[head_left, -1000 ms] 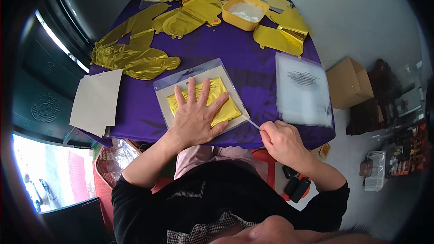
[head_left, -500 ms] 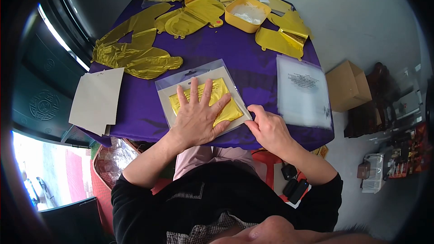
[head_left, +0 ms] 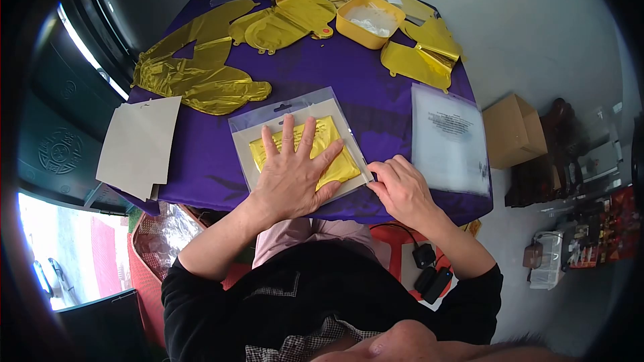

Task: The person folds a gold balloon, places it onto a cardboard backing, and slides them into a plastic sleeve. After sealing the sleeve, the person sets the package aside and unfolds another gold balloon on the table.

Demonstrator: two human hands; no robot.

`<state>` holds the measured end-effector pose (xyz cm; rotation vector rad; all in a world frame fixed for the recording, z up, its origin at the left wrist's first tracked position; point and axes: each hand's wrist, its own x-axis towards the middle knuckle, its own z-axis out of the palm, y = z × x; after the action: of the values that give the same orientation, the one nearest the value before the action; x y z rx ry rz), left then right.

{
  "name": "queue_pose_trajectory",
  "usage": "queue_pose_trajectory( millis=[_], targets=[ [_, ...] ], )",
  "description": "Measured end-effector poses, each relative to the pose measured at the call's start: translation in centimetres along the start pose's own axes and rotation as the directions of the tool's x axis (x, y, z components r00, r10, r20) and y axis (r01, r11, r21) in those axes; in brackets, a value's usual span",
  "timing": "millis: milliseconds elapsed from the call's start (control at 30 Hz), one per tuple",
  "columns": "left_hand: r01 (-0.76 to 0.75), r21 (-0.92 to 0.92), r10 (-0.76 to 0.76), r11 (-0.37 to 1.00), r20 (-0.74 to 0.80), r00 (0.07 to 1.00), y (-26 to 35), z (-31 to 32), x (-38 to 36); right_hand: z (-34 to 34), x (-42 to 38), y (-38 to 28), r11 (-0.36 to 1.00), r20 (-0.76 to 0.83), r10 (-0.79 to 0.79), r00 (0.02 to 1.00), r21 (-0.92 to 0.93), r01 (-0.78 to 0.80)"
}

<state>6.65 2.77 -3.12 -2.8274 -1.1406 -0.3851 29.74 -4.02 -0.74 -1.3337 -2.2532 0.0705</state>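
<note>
My left hand (head_left: 288,177) lies flat with fingers spread on a folded gold foil balloon (head_left: 345,165). Under the foil is a grey card (head_left: 328,108), and a clear plastic bag (head_left: 249,121) with a hang-hole at its far end surrounds them. At the bag's near right corner, the thumb and fingers of my right hand (head_left: 404,191) pinch the edge of the bag. My left palm hides part of the foil and the bag's near side.
Flat gold foil balloons (head_left: 201,80) lie across the purple tablecloth (head_left: 322,70). A yellow tub (head_left: 365,37) holds white material. Grey cards (head_left: 139,144) are stacked at left; clear bags (head_left: 449,137) at right. A cardboard box (head_left: 513,131) stands beyond the right edge.
My right fingers have shifted slightly at the bag's corner, and the view has moved a little. My left hand keeps its place on the foil.
</note>
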Motion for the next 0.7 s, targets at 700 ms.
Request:
queue_pose_trajectory(
  millis=[700],
  targets=[
    [-0.017, 0.026, 0.016, 1.0, 0.014, 1.0, 0.0, -0.1, 0.1, 1.8, 0.3, 1.0, 0.995, -0.086, 0.053, 0.995, -0.078, -0.059]
  ],
)
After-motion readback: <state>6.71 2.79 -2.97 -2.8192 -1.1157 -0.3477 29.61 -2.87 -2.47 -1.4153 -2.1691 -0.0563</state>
